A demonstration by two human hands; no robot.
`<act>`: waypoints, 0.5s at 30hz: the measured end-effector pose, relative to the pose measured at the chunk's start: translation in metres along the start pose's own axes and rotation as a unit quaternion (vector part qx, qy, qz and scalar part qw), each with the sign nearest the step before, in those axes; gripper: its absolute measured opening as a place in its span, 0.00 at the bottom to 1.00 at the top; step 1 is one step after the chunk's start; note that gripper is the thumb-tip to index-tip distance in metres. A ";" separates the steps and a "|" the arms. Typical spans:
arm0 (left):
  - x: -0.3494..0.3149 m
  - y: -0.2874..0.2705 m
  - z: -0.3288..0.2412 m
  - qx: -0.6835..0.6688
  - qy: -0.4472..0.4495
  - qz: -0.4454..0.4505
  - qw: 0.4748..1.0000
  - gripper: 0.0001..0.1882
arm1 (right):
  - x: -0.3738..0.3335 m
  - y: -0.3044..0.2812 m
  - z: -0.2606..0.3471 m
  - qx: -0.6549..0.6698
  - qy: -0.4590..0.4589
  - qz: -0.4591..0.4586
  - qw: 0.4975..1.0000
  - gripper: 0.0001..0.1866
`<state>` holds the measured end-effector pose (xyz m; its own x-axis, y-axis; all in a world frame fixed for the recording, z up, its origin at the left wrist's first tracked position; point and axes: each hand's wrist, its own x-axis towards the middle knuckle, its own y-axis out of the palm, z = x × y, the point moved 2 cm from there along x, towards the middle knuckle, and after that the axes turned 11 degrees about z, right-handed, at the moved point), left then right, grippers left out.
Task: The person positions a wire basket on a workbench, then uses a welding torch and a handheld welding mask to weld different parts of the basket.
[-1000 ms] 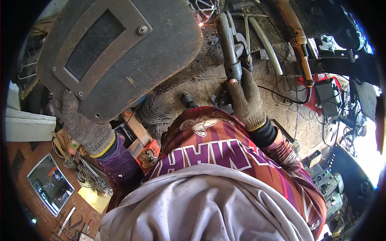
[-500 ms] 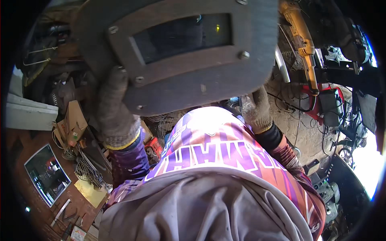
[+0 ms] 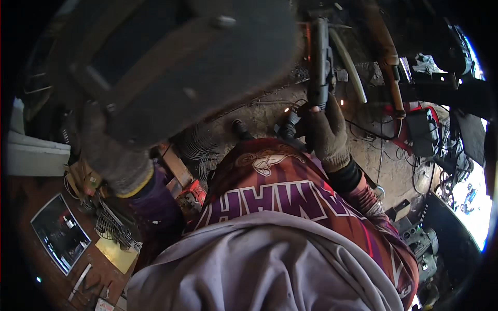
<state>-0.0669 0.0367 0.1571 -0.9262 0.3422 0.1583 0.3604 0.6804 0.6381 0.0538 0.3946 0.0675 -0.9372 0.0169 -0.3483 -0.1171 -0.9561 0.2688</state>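
My left hand (image 3: 111, 150), in a grey knit glove, grips the lower left edge of a dark welding shield (image 3: 207, 88). The shield is raised and tilted at the upper left, slightly blurred, and hides much of what lies behind it. To its right, my gloved right hand (image 3: 328, 135) is closed around the lower end of a grey-black welding electrode holder (image 3: 319, 67), which points away from me. An orange glow and small sparks show near the holder; the piece that glows is mostly hidden.
A yellow angle grinder (image 3: 386, 46) and a pale curved tube (image 3: 350, 65) lie at the far right. Beyond my right arm, a red and black machine (image 3: 421, 135) sits among cables. Coiled wire (image 3: 194, 147) and a red box (image 3: 193, 193) are left of my legs.
The shield has moved left and tilted, uncovering the electrode holder and my right hand. The strong glare on my shirt has faded, and sparks now show near the holder.
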 end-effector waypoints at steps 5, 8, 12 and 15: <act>-0.001 -0.003 -0.029 0.005 -0.017 0.017 1.000 0.24 | 0.001 -0.004 -0.009 0.003 -0.010 0.018 1.000 0.20; -0.005 -0.015 -0.031 0.062 0.010 -0.078 0.995 0.25 | 0.001 -0.002 -0.006 -0.053 0.002 0.019 0.998 0.19; -0.003 0.021 -0.004 0.189 0.047 -0.111 0.975 0.24 | 0.003 0.002 -0.007 -0.069 0.002 0.027 0.997 0.17; 0.004 0.042 0.029 0.142 0.064 -0.114 0.981 0.23 | 0.003 -0.001 -0.009 -0.112 0.001 0.017 0.994 0.17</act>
<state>-0.0523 0.0854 0.1633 -0.9859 0.0886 0.1418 0.1426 0.8886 0.4359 0.0542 0.3925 0.0583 -0.9386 -0.0162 -0.3445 -0.0096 -0.9973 0.0729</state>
